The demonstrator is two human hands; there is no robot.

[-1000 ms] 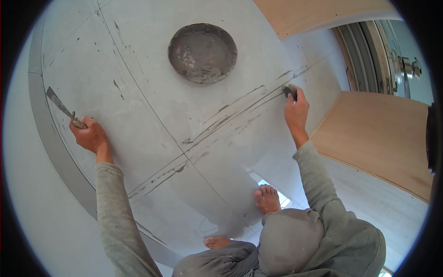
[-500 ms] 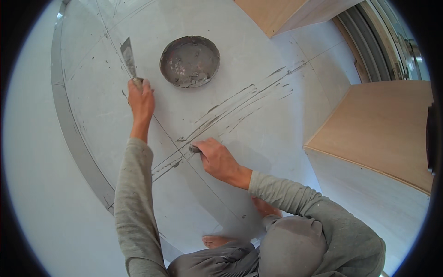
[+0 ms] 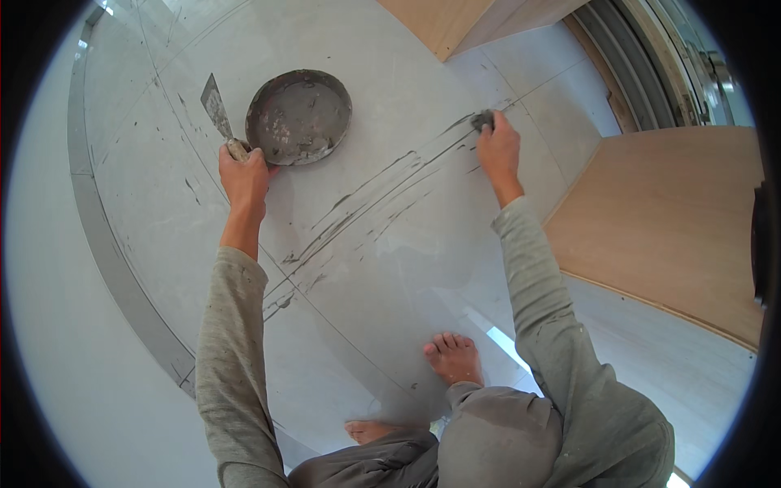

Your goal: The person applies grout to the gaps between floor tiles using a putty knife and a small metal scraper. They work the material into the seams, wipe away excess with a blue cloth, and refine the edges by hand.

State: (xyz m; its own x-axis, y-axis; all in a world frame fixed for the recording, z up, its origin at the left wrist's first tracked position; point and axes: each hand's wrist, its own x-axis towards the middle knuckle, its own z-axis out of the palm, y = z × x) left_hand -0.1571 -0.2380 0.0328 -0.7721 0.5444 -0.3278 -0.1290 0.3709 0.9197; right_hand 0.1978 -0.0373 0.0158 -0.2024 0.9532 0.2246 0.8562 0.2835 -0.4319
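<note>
My left hand [image 3: 244, 180] is closed round the wooden handle of a putty knife [image 3: 216, 108], whose flat, stained blade points up and away. Some of its fingers reach to the near left rim of a round, shallow pan [image 3: 348, 122], which holds grey paste [image 3: 297, 118]. Farther off to the right, my right hand [image 3: 499, 151] grips a small dark grey lump [image 3: 482, 121] against the floor; its exact kind is unclear. The lump sits at the far right end of the tile joint. Dark grey paste streaks [image 3: 366, 180] run along both sides of that joint.
Pale, glossy floor tiles [image 3: 390, 268] spread beneath me, with a grey border strip [image 3: 114, 236] curving along the left wall. A wooden cabinet [image 3: 659, 220] stands at the right, another wooden box [image 3: 480, 24] at the far side. My bare foot [image 3: 455, 358] rests on the tiles.
My right hand has slid away and to the right along the joint with the grey lump. My left hand, still holding the putty knife, has come against the pan.
</note>
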